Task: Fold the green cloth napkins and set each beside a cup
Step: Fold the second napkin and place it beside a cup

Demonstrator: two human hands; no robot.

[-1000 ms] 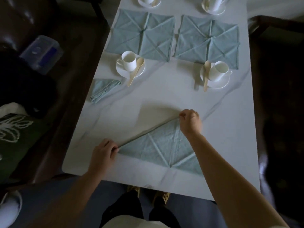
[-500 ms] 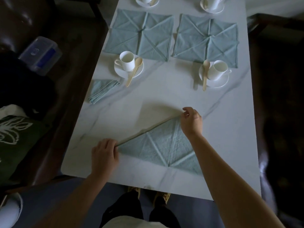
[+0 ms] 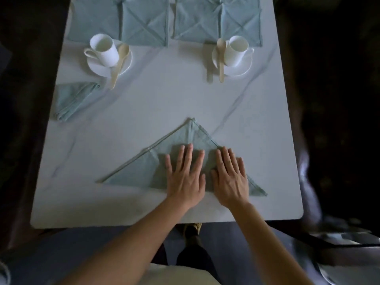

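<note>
Green cloth napkin (image 3: 135,171), folded to a triangle, lies by the near edge of the table (image 3: 164,99); left hand (image 3: 185,177) and right hand (image 3: 230,179) both press flat on it, fingers straight, gripping nothing; soft, light and limp, it should crease easily yet may slide on the smooth top, so pinching the corners looks wisest; one folded napkin (image 3: 74,99) sits at the left edge beside a cup (image 3: 104,50).

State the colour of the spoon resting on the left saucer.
Pale beige, like light wood; the slim spoon shows best in the head view.
</note>
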